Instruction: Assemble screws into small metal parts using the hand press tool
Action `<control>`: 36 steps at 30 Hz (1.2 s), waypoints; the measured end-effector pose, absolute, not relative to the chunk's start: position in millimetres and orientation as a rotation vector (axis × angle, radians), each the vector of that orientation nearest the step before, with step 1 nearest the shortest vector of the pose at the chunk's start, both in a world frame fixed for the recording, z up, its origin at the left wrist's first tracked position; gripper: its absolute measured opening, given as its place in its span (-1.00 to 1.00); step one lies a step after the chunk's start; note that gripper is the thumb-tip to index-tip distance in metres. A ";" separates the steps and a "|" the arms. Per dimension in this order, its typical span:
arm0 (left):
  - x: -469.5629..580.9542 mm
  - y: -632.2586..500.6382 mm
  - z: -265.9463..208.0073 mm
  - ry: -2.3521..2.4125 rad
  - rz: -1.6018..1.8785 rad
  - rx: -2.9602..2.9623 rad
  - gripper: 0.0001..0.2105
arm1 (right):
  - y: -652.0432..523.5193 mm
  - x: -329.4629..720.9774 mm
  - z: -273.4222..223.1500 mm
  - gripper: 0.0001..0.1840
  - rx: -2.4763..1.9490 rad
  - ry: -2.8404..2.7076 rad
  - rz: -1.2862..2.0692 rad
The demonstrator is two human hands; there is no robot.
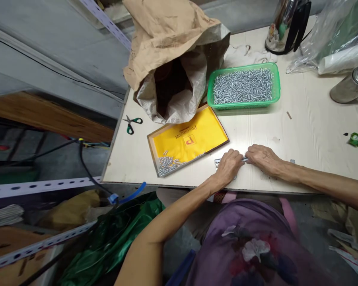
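Silvery metal part (216, 163) was at the near edge of the pale surface (301, 139), just right of a shallow tray, with most of its length covered by the person's grip. The left hand (230, 163) was curled over it from above, fingers bent and drawn together, so that one end showed past the outer side of that hand and a thin bar came out toward the other. The right hand (261, 157) faced it, well bent, its fingertips gathered about the end of that bar; a narrow gap parted the two hands. How the thumbs sat could not be told.

The shallow tray (152, 150) stood at a slant, with a yellow lining (207, 135) and a pile of small metal pieces (168, 165) in its near left corner. Behind it a brown paper sack (170, 35) leaned with its mouth open toward the person. A green basket (241, 106) beside the sack held a thick layer of similar small pieces (243, 85). Scissors (129, 122) lay spread near the left edge. Toward the far right stood a shiny kettle (282, 28), and nearer, a steel flask (344, 85) lay tilted in view.
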State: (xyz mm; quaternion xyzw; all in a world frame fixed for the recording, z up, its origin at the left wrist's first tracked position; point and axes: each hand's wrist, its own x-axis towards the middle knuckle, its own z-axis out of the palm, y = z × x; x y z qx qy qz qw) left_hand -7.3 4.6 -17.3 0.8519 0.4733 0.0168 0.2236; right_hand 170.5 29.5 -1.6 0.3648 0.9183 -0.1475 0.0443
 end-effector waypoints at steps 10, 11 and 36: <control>4.6 -36.6 -49.2 1.423 0.492 2.411 -0.63 | 62.3 194.1 -4.6 -0.42 0.985 2.937 -0.476; 7.7 -42.9 -53.3 1.393 0.514 2.417 -0.63 | 66.5 195.8 -5.8 -0.49 0.977 2.935 -0.503; -135.4 -58.7 -22.1 1.881 0.744 2.351 -0.76 | 47.7 89.8 -21.7 -0.77 0.121 3.288 -0.253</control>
